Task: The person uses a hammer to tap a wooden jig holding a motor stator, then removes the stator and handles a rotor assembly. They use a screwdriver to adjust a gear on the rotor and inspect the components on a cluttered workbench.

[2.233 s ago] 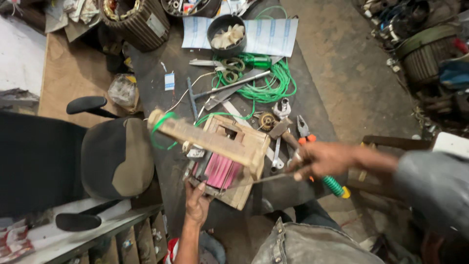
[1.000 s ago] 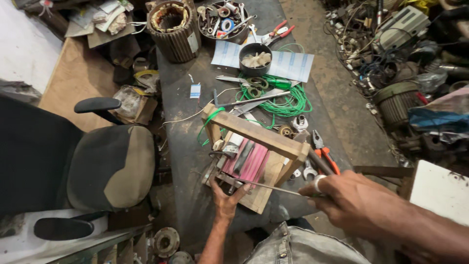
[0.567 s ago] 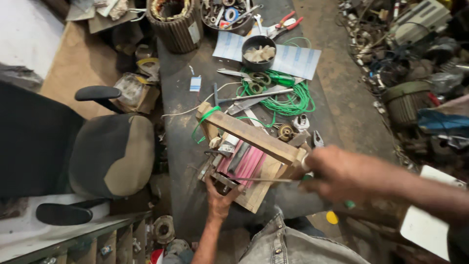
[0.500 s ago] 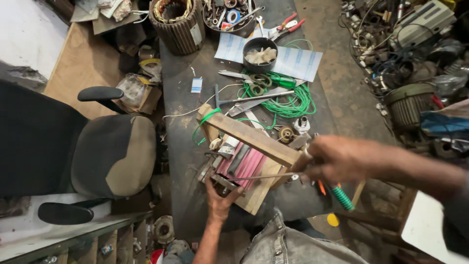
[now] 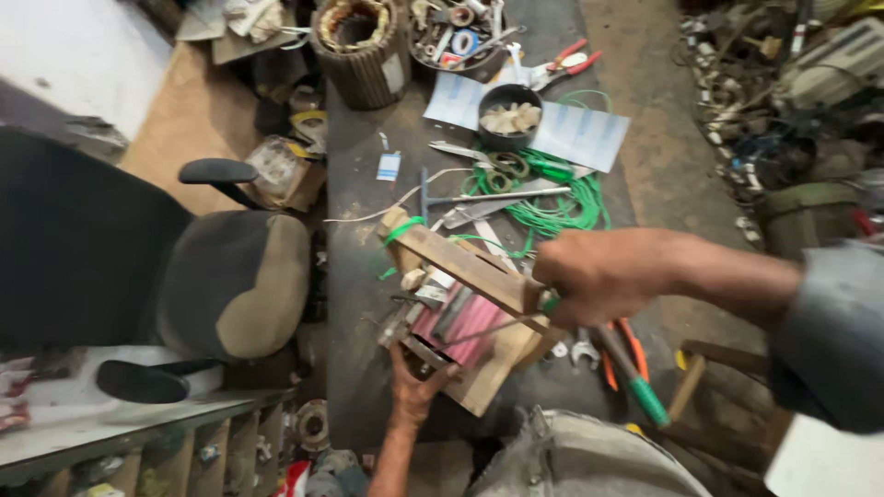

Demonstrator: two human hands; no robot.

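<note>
1. Cluttered workshop: a dark bench [image 5: 368, 304] runs from 6 to 12 o'clock, with a worn office chair [image 5: 235, 281] at 9 o'clock and scrap heaped on the floor at 2 o'clock.

2. At the centre of the bench sits a wooden frame [image 5: 460, 267], tilted, with a pink coil [image 5: 471, 324] wound on a former inside it and metal clamps beside the coil at 9 o'clock.

3. Left hand [image 5: 414, 385] comes up from 6 o'clock and closes around the frame's lower corner, fingers curled on the metal part there; it grips firmly.

4. Right hand [image 5: 603, 274] comes in from 3 o'clock as a closed fist at the frame's right end. It seems to hold a thin rod or crank that runs from the fist toward the coil, though blur hides the grip itself.

5. Change: against the earlier views the right hand has risen from below the frame's right corner to level with its top bar, and the camera has drawn closer. The left hand stays at the same corner. This circling of the fist suggests the former is being turned.

6. Green wire [image 5: 552, 207] lies coiled at 12 o'clock behind the frame, with a loop around the frame's far end.

7. Further out at 12 o'clock: a black bowl [image 5: 509, 115] on a paper sheet [image 5: 580, 133], and a stator [image 5: 359, 46]. Orange pliers [image 5: 619, 354] and a green-handled tool [image 5: 635, 387] lie under the right hand.
</note>
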